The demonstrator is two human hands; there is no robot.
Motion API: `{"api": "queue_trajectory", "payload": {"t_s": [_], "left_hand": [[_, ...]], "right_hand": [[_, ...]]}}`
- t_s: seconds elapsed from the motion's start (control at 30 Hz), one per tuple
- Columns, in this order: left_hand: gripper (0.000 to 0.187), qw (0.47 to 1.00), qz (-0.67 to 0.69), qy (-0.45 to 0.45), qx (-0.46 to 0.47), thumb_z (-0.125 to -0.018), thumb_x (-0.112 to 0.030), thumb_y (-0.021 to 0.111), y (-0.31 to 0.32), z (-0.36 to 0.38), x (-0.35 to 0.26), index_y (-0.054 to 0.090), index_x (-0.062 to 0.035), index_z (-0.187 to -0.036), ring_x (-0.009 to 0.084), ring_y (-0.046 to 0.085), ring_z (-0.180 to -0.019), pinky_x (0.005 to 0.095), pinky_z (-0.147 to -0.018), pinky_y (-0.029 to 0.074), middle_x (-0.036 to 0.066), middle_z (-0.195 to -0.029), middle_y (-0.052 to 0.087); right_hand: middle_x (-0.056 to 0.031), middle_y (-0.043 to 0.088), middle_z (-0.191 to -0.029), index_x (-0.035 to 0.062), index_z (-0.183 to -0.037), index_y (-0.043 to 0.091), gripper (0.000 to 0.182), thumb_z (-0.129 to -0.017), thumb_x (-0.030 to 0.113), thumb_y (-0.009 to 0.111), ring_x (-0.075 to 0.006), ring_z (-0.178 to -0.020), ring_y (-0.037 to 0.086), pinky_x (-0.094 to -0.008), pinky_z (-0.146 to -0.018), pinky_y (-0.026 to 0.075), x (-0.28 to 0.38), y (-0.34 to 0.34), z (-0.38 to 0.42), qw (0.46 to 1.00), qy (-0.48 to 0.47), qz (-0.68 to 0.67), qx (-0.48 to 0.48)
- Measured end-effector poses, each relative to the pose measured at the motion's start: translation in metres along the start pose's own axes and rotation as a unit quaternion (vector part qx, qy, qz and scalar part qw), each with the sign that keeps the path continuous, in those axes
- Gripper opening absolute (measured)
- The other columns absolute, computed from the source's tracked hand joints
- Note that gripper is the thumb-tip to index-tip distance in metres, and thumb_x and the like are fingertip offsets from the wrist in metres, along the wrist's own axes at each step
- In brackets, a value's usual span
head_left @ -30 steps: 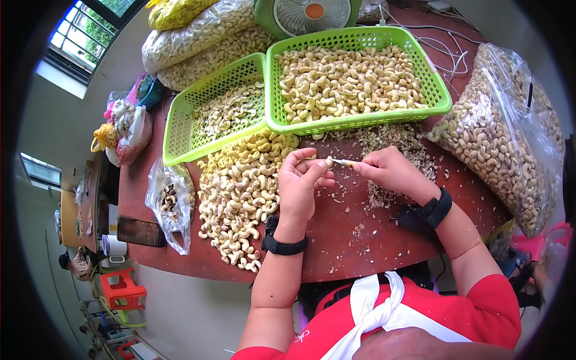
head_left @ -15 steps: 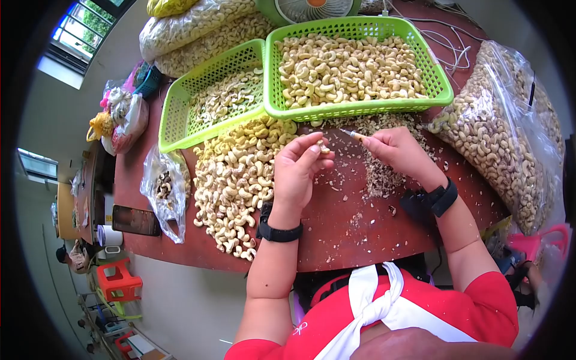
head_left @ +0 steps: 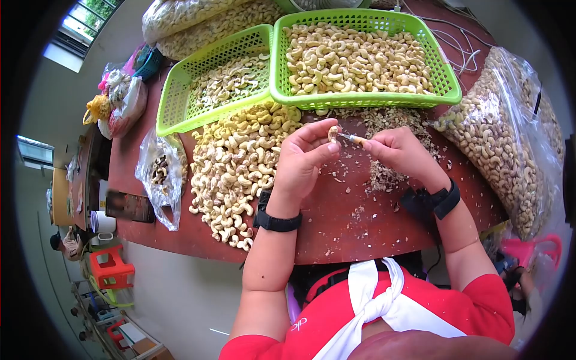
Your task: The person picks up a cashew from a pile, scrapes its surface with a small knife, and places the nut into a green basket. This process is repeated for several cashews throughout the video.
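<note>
Between the thumb and fingers of my left hand (head_left: 307,153) a single cashew nut (head_left: 333,134) is pinched. My right hand (head_left: 396,150) is closed round the handle of a small knife (head_left: 353,138), its blade pointing left with the tip right at the nut. Left of my left hand a pile of pale cashews (head_left: 234,165) lies on the red table (head_left: 336,234). Shavings of skin (head_left: 384,171) are scattered beneath and behind my right hand.
Two green baskets hold cashews, a larger basket (head_left: 366,99) and a smaller basket (head_left: 174,102). A big plastic bag of cashews (head_left: 504,132) stands at right. A small bag of dark bits (head_left: 159,174) and a phone (head_left: 129,206) lie at left.
The knife's tip has come to the cashew, which is now held more upright in my left hand. The whole view has shifted slightly.
</note>
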State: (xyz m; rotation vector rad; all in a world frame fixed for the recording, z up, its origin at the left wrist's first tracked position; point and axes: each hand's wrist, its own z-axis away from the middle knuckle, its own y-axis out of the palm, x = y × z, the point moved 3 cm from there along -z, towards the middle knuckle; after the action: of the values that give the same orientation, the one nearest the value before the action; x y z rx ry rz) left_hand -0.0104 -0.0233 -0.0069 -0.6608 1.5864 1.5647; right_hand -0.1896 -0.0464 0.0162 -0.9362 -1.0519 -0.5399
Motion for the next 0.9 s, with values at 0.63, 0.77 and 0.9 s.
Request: {"api": "queue_trajectory", "payload": {"t_s": [0.63, 0.77, 0.9], "left_hand": [[0.039, 0.998, -0.042, 0.041, 0.034, -0.07, 0.007, 0.06, 0.001, 0.001, -0.005, 0.051, 0.001, -0.107, 0.0116, 0.056, -0.081, 0.022, -0.067, 0.048, 0.011, -0.097, 0.058], [0.038, 0.996, -0.054, 0.049, 0.041, -0.07, 0.008, 0.06, 0.0, 0.001, -0.005, 0.051, 0.0012, -0.107, 0.0118, 0.056, -0.08, 0.0219, -0.068, 0.048, 0.011, -0.096, 0.058], [0.037, 0.996, -0.066, 0.038, 0.04, -0.071, 0.008, 0.06, 0.001, 0.003, -0.006, 0.052, 0.0015, -0.106, 0.0119, 0.057, -0.079, 0.0218, -0.066, 0.048, 0.01, -0.094, 0.059]], "right_hand": [[0.0047, 0.043, -0.051, -0.0003, -0.067, 0.058, 0.03, -0.082, 0.026, 0.055, -0.0028, -0.049, 0.035, -0.022, -0.043, 0.028, 0.005, 0.01, 0.004, 0.999, 0.01, -0.017, 0.026], [0.0042, 0.042, -0.051, -0.0004, -0.066, 0.057, 0.031, -0.081, 0.026, 0.056, -0.0033, -0.049, 0.034, -0.0224, -0.043, 0.028, 0.005, 0.01, 0.004, 0.999, 0.008, -0.019, 0.027], [0.004, 0.042, -0.051, -0.0007, -0.066, 0.057, 0.031, -0.08, 0.027, 0.057, -0.0034, -0.048, 0.034, -0.0227, -0.042, 0.028, 0.005, 0.008, 0.004, 1.0, -0.001, -0.002, 0.009]]}}
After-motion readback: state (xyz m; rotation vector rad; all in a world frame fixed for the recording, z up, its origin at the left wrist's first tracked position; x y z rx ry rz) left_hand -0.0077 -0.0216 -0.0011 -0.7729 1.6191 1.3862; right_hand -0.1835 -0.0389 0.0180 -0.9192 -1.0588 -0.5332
